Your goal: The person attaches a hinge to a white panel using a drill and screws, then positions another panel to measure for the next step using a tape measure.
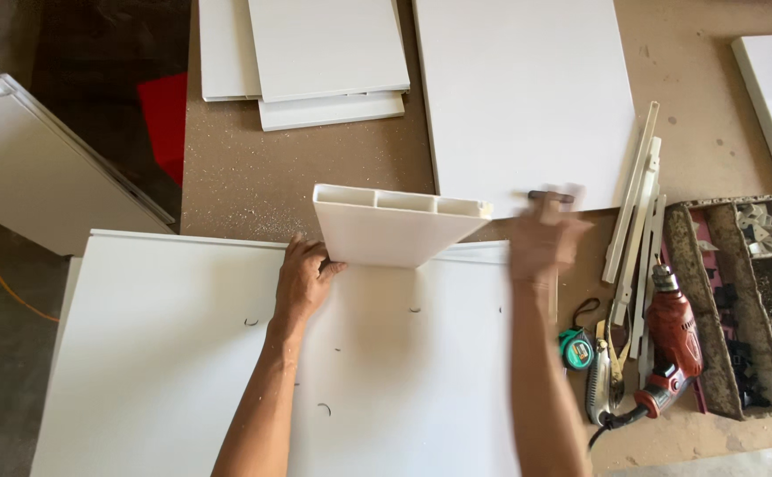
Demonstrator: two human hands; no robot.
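Dusty brown counter (pixel 253 177), sawdust scattered. Large white panel (pixel 183 353) lies flat at near edge. Hollow white board (pixel 386 234) stands upright on it, 3 open cells on top. Left hand (pixel 302 278), grip clamped on board's left edge. Right hand (pixel 540 238) blurred, grip closed around a small dark tool (pixel 549 196). Red drill (pixel 673 340) to the right.

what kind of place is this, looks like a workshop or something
Most likely a carpentry or furniture-assembly workshop: white hollow panels lie on a sawdust-strewn workbench, with a red electric drill and a compartmented hardware tray alongside.
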